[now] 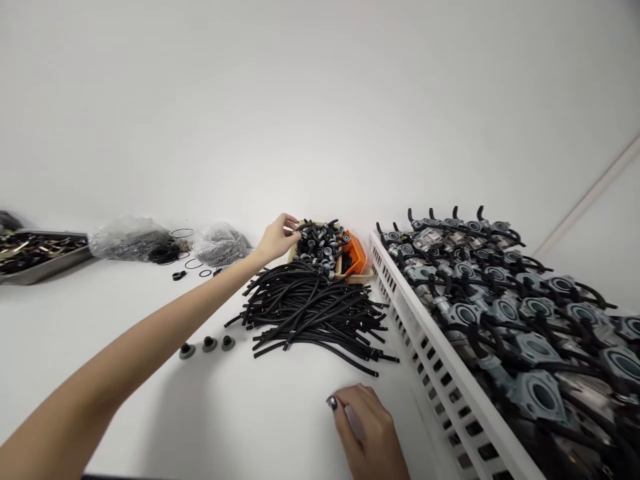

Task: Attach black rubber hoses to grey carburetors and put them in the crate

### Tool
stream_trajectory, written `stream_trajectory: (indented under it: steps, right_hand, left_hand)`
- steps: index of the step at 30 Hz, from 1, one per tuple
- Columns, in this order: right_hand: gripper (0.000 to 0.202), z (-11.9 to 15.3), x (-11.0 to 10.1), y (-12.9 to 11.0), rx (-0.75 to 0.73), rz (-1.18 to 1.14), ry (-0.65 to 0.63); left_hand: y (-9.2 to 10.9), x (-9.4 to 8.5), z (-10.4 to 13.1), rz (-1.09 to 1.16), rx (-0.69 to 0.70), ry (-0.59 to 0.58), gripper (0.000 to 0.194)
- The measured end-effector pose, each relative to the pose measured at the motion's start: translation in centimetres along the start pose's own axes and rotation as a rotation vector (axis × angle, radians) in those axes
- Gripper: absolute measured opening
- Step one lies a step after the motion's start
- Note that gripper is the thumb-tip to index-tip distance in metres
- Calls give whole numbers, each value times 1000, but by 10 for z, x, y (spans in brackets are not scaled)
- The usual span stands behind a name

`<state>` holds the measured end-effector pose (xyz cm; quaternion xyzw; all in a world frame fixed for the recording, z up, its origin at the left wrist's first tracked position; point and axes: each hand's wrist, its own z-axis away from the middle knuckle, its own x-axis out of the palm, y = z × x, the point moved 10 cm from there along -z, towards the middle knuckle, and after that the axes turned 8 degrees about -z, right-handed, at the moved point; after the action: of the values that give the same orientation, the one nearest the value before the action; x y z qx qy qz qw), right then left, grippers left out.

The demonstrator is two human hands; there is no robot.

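Note:
My left hand [281,238] reaches forward to the left edge of a cream bin [292,253] heaped with small black and grey rubber-like parts [320,243]. Its fingers are slightly curled and apart, with nothing visible between them. Close to me, my right hand [367,427] pinches a small dark, shiny piece [331,402] between thumb and forefinger; its exact kind is too small to tell. Between the hands lies a pile of black rubber hoses [310,307]. Three grey-and-black plug-shaped parts [209,343] stand in a row below my left forearm.
On the right, a white slotted crate [430,333] is filled with metal carburetor-like bodies [537,347] with black hoses. An orange basket [355,253] sits beside the bin. Toward the left are plastic bags of parts [220,243], loose black rings [205,273] and a metal tray [50,267].

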<state>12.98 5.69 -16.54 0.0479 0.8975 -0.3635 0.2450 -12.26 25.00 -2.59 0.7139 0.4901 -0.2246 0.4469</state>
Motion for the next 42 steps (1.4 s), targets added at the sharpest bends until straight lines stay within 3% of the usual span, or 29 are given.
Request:
stream_trajectory:
  steps: [3,6,10,13,16,22,26,29,33,36,38,40,42]
  right_hand:
    - [21,0,-1,0,20,-10,-17]
    - [20,-1,-2,-3,-8,-18,-16]
    - [19,-2,-2,-7,-34,-17,-24]
    - [18,-2,-2,-10,-30,-15,-40]
    - [17,-2,-2,-9,-13,-10,-51]
    - [18,-1,-5,-4,19,14,-30]
    - [17,1,-3,1,72,19,-66]
    - [17,3,-3,3,91,15,-77]
    - [16,3,0,5,101,21,-91]
    - [16,2,1,3,83,34,-94]
    - [16,1,1,2,70,37,-84]
    - [17,0,0,0,64,31,-70]
    - [18,-1,-1,-1,56,23,-60]
  left_hand:
    - [-3,-33,56,107,7,-46,31]
    - [-10,-66,133,144,18,-72,23]
    - [-42,-98,231,24,-4,-12,23]
    - [-80,-105,283,-111,-97,10,23]
    - [-93,-95,308,-248,-40,-43,22]
    - [-93,-77,304,-218,-13,-51,16]
    - [-95,-76,299,-224,-37,-13,19]
    - [-86,-85,300,-239,1,17,25]
    - [-56,-116,293,-268,102,111,38]
    - [-28,-136,271,-240,181,170,27]
    - [-7,-138,246,-230,258,173,25]
    - [9,-127,212,-211,301,119,23]
    - [19,-103,172,-170,284,10,17]
